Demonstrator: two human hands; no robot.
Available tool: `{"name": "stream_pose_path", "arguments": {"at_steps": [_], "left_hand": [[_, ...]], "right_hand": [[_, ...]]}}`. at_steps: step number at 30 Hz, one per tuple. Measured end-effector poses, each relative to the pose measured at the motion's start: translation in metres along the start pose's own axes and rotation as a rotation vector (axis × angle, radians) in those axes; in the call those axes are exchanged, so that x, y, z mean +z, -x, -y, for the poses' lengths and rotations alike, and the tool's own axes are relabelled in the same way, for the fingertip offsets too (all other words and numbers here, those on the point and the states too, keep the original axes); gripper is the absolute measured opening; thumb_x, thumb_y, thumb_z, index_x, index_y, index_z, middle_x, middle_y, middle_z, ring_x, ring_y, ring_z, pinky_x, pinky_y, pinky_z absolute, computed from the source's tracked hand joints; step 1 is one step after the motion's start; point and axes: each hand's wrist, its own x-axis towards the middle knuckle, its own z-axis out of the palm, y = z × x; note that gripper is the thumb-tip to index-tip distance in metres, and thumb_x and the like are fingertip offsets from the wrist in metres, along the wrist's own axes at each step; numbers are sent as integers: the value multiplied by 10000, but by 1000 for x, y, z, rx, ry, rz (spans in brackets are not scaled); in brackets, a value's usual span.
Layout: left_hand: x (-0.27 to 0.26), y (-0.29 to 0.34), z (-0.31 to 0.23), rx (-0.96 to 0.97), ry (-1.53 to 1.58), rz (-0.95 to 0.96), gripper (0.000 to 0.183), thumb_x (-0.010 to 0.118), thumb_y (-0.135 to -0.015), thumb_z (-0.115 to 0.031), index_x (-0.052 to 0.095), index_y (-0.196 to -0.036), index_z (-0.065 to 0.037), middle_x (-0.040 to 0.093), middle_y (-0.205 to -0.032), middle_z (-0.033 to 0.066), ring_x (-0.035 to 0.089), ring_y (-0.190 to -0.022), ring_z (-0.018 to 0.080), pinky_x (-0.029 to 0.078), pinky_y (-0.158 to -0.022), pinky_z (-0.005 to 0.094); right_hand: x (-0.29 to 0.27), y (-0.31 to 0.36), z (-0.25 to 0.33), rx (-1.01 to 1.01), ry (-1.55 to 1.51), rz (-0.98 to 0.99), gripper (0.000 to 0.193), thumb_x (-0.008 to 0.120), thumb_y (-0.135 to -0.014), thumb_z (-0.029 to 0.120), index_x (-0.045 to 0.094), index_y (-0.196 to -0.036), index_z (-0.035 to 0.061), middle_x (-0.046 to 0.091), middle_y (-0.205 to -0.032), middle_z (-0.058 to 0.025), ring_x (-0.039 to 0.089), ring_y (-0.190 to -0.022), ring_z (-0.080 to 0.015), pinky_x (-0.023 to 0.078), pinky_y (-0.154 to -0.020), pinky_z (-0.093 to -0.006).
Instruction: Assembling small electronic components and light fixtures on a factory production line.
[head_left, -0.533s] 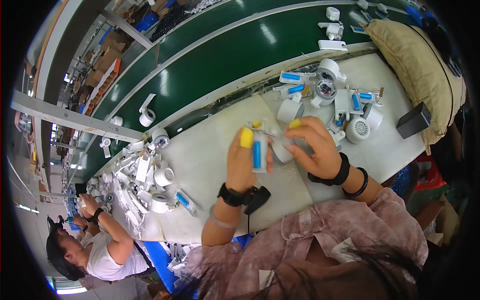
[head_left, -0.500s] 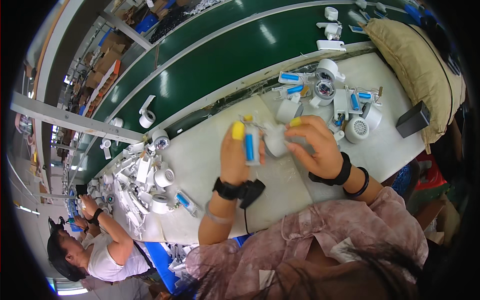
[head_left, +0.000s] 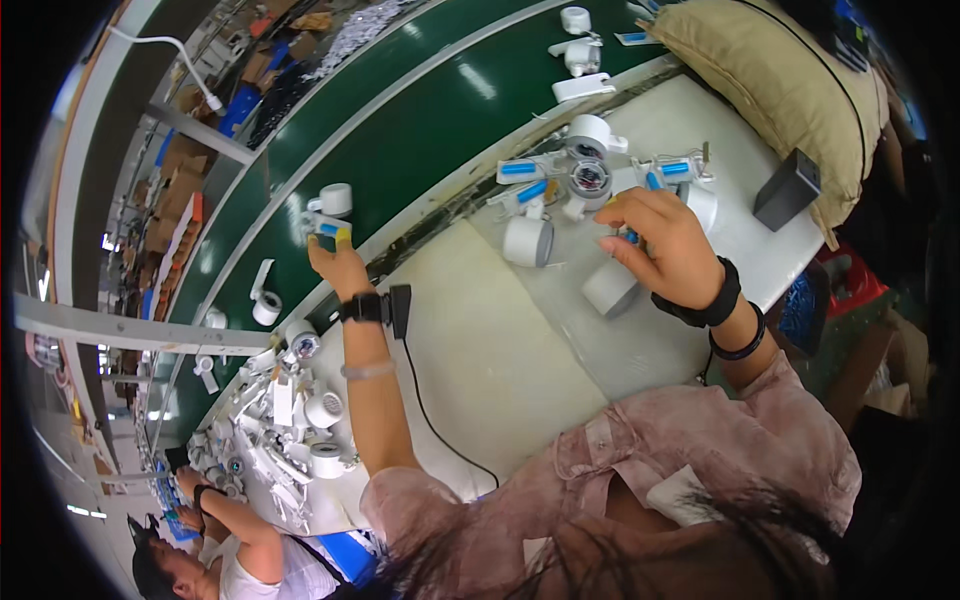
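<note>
Glossy green conveyor belt (head_left: 420, 150) runs past pale, plastic-topped worktop (head_left: 450, 320). Right hand (head_left: 675, 245) above worktop: fingers half-curled, released, thumb and index tips apart; plain white plastic cylinder (head_left: 612, 288) just below. Left hand (head_left: 342, 265) over belt: fingers grasping small whitish plastic holder with blue cell (head_left: 326, 228), beside white round plastic housing (head_left: 337, 199).

You are holding a blue-and-white part (head_left: 328, 229) in your left fingers (head_left: 343, 237) over the green conveyor (head_left: 420, 150); your right fingers (head_left: 630, 210) are hovering, parted, above the table (head_left: 480, 360), a white cylinder (head_left: 606, 288) lying near them.
</note>
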Motion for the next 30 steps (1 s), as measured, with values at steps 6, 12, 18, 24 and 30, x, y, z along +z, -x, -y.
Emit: {"name": "stream_pose_path", "arguments": {"at_steps": [6,12,18,24,30], "left_hand": [[-4,162,-127,-84,380,1118,356,498,-891,11,523,-1245,-12,589,-1172,58,540,-1117,155,413,-924,260],[-6,214,-158,-157,387,1230,342,494,-891,20,527,-1228,-24,568,-1211,70,561,-1078,165,422,-914,268],[5,216,-174,617,91,1122,530,494,-723,111,536,-1225,-54,490,-1303,130,472,-1191,315,378,-994,368],[10,220,-175,896,-180,1255,463,604,-711,6,579,-1162,-95,480,-1333,107,373,-1293,327,316,-1047,469],[23,217,-182,1025,-281,1179,404,640,-701,-57,601,-1101,-94,489,-1330,91,377,-1300,293,298,-1066,473]], "right_hand": [[9,27,-25,-50,157,227,396,733,-742,256,583,-1057,68,605,-965,-102,576,-874,-291,445,-759,-381],[45,53,2,-187,88,386,580,748,-687,391,541,-1145,103,552,-1035,-100,533,-965,-290,430,-806,-398],[49,63,18,-447,-310,441,477,742,-703,319,571,-1098,114,521,-1025,-96,518,-969,-290,446,-783,-386],[46,75,-6,-335,-420,647,325,685,-722,192,585,-1016,96,507,-1095,-128,519,-984,-320,455,-798,-381],[24,64,-13,66,-276,347,370,629,-710,135,536,-1060,60,496,-1099,-167,532,-1015,-327,462,-839,-383]]}}
